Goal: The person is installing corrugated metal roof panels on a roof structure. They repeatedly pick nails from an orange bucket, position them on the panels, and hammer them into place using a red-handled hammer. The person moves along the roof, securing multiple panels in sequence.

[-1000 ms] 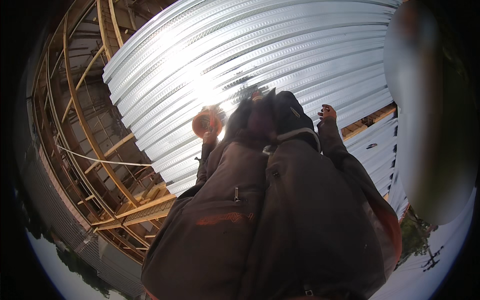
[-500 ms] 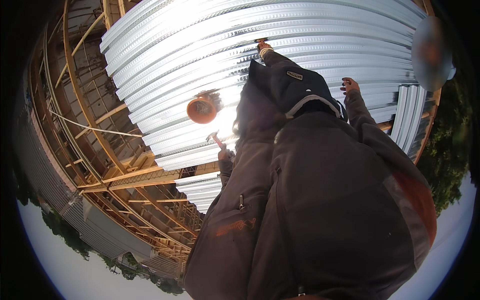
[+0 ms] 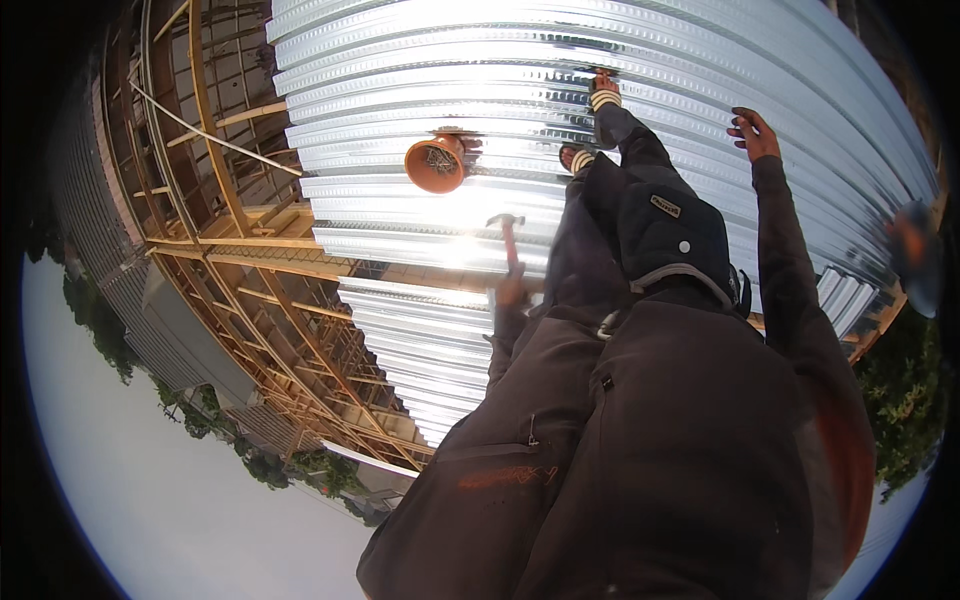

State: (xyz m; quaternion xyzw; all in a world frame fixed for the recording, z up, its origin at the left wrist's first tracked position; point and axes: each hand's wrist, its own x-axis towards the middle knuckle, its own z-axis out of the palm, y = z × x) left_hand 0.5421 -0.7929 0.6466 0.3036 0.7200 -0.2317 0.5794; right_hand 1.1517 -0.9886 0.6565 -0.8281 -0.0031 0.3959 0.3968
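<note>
A claw hammer (image 3: 508,232) with a reddish handle is in my left hand (image 3: 511,289), which is closed round the handle and a little blurred. The hammer's head points up, over the shiny corrugated metal sheets (image 3: 380,120). My right hand (image 3: 755,135) is held out over the sheets to the right, fingers apart and slightly bent, with nothing in it. Beyond the hammer, a terracotta-coloured bucket (image 3: 430,182) sits tilted on the sheets, holding what look like nails. Both my feet (image 3: 605,85) rest on the metal. A dark pouch (image 3: 675,235) hangs in front of my legs.
Wooden framing (image 3: 225,155) with open gaps lies past the sheets' left edge. A pale pole (image 3: 215,140) crosses it. A lower run of metal sheets (image 3: 425,335) lies to the left of my body. A blurred shape (image 3: 910,255), perhaps a person, is at the far right, near trees (image 3: 900,395).
My view has shifted, bringing my second foot into sight. The hammer in my left hand has moved right relative to the bucket. My right arm now reaches out farther.
</note>
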